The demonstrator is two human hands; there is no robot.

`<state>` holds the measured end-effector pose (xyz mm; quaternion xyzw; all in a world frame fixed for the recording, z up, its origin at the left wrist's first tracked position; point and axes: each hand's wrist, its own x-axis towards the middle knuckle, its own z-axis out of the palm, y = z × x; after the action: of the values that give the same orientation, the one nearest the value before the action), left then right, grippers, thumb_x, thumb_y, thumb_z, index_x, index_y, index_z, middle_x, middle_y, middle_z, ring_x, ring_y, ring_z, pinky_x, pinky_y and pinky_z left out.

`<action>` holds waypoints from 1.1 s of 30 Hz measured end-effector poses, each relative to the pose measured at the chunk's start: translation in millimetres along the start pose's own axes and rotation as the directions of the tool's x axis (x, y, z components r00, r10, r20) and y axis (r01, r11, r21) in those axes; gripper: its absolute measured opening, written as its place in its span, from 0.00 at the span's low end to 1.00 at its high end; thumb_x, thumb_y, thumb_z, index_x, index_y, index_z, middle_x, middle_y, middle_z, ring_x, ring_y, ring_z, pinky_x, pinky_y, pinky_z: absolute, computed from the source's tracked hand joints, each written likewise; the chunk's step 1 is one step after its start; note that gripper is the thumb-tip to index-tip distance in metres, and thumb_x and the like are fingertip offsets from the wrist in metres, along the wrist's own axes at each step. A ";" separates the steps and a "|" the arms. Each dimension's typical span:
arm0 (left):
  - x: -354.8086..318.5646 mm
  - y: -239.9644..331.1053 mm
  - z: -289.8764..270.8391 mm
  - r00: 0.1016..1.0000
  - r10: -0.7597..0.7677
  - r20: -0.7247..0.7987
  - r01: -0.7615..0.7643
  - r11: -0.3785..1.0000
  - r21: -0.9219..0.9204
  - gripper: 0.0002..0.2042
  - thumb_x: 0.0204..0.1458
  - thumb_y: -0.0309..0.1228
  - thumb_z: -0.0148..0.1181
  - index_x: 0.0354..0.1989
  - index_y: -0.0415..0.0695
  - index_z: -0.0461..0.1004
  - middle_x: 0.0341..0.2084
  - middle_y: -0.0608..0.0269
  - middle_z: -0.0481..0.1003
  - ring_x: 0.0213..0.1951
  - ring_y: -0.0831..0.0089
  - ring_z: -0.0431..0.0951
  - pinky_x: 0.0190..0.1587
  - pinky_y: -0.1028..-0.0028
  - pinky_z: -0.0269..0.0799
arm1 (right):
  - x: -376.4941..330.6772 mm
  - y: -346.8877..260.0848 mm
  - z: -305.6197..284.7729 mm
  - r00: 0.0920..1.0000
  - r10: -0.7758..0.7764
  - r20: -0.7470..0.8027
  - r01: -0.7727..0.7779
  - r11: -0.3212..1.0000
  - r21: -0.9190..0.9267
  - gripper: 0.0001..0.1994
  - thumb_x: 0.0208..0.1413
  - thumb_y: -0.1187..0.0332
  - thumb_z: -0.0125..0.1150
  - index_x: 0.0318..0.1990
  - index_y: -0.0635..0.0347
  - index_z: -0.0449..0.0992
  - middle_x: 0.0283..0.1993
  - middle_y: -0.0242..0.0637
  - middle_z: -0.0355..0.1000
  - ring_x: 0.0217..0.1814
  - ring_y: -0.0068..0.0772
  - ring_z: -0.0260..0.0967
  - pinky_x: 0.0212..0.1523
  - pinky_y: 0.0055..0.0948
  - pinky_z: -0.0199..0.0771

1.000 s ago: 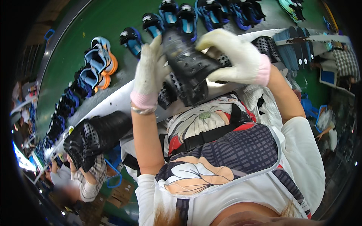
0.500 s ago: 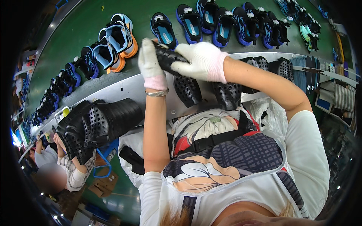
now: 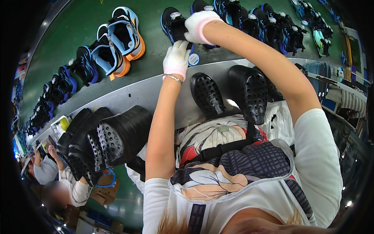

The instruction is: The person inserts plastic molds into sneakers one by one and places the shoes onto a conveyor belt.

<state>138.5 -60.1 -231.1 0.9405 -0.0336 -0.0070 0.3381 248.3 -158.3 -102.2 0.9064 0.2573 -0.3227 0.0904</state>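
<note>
A black-and-blue sneaker (image 3: 172, 22) stands on the green surface ahead of me, its opening dark. My left hand (image 3: 176, 58), in a white glove with a pink cuff, closes its fingers at the heel. From the right, my gloved right hand (image 3: 200, 26) presses at the shoe's collar, fingers mostly hidden. Whether the black foot-shaped piece sits inside the shoe is hard to see. Beside the heel shows a round blue-and-white piece (image 3: 193, 59). Nearer me, a black perforated foot form (image 3: 207, 94) and a taller one (image 3: 248, 91) rest by the metal ledge.
More black perforated forms (image 3: 125, 134) are grouped at left. Light-blue-and-orange sneakers (image 3: 126, 33) stand left of my hands, with dark sneakers (image 3: 86, 64) beyond. Several sneakers (image 3: 269, 29) line the right. The metal ledge (image 3: 163, 105) runs before me. A co-worker (image 3: 78, 187) is at lower left.
Both hands have moved away from me to the sneaker. The black foot-shaped piece they held between them is no longer plainly visible. The sneaker's blue insole is now covered or shaded.
</note>
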 end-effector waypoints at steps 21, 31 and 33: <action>51.6 -6.0 24.5 0.809 -0.445 0.383 0.496 0.868 -0.038 0.19 0.49 0.45 0.56 0.41 0.43 0.77 0.39 0.45 0.76 0.44 0.48 0.75 0.46 0.61 0.72 | 92.9 -20.6 67.0 0.964 0.197 -0.176 -0.128 0.932 0.339 0.13 0.46 0.75 0.60 0.42 0.61 0.77 0.46 0.47 0.75 0.48 0.46 0.74 0.46 0.36 0.76; 48.6 -15.9 28.7 0.872 -0.193 0.450 0.030 0.939 0.344 0.17 0.58 0.39 0.43 0.49 0.46 0.73 0.47 0.50 0.74 0.47 0.53 0.75 0.48 0.61 0.70 | -12.2 20.4 12.6 0.989 -0.077 -0.125 0.114 0.938 0.326 0.16 0.55 0.63 0.50 0.46 0.61 0.76 0.44 0.47 0.76 0.46 0.46 0.75 0.48 0.39 0.74; 44.3 -19.3 27.1 0.930 -0.227 0.289 0.176 0.965 0.193 0.18 0.53 0.40 0.53 0.48 0.41 0.72 0.45 0.43 0.72 0.47 0.48 0.72 0.51 0.61 0.67 | -80.3 58.2 1.8 0.985 -0.139 -0.101 0.165 0.925 0.342 0.19 0.56 0.61 0.47 0.50 0.60 0.73 0.43 0.45 0.76 0.44 0.47 0.74 0.47 0.40 0.73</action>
<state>182.9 -65.5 -263.8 0.9508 0.0106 -0.1858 0.2478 224.9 -241.2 -53.1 0.8968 0.2686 -0.3350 -0.1069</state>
